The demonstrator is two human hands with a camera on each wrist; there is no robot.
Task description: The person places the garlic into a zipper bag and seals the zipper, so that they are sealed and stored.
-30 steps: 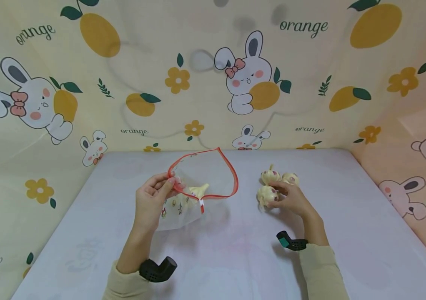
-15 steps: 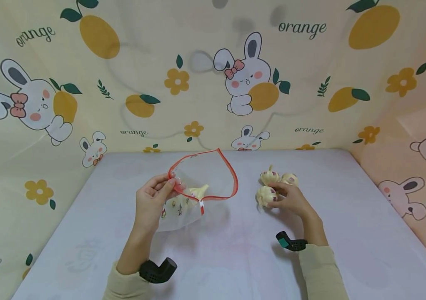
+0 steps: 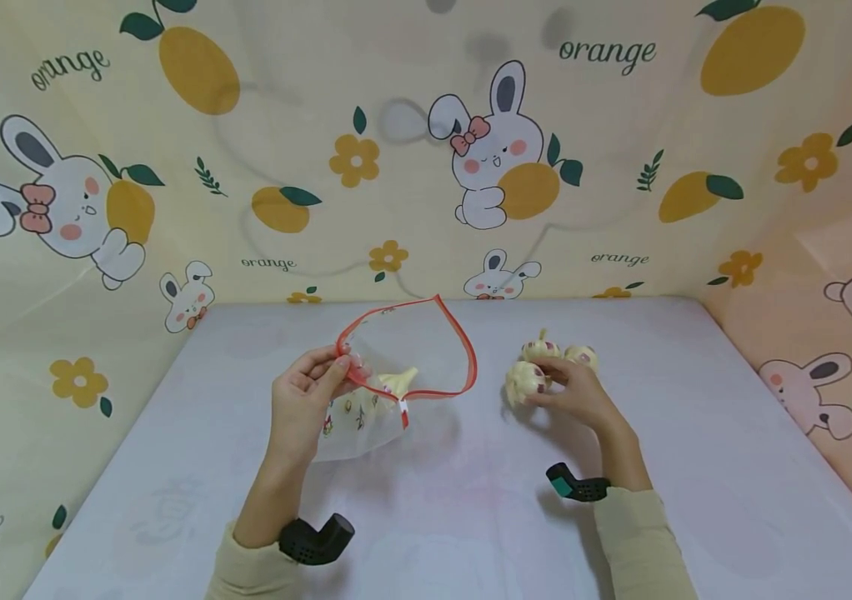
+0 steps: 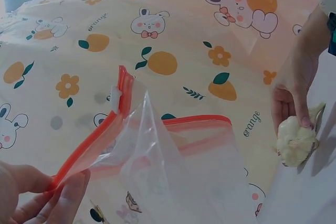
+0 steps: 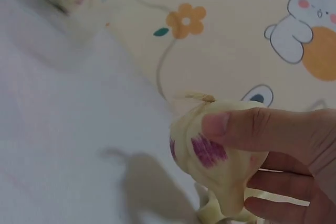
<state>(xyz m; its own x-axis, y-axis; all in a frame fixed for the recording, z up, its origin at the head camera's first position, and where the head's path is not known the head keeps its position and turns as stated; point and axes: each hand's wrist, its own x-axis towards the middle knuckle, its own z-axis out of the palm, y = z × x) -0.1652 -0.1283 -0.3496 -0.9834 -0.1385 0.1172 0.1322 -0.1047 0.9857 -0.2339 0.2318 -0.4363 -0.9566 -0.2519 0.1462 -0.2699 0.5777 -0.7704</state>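
Note:
In the head view my left hand [image 3: 309, 396] pinches the red rim of a clear zip bag [image 3: 354, 429] printed with small figures. The bag's mouth gapes wide, and a pale garlic bulb [image 3: 398, 382] shows inside it. A white slider [image 4: 114, 99] sits on the red zip in the left wrist view. To the right, my right hand [image 3: 582, 396] grips another garlic bulb [image 3: 525, 383] between thumb and fingers. Purple patches mark this bulb [image 5: 207, 148] in the right wrist view. Its shadow falls on the table beside it.
Two more garlic bulbs stand just behind the right hand: one with an upright stem [image 3: 541, 347], the other bulb [image 3: 582, 357] to its right. A white table [image 3: 456, 517] lies under everything. A patterned cloth [image 3: 411, 192] rises behind the table's far edge.
My right hand has shifted slightly left and up with the garlic bulb, moving away from the two behind. The left hand and the bag hold their place.

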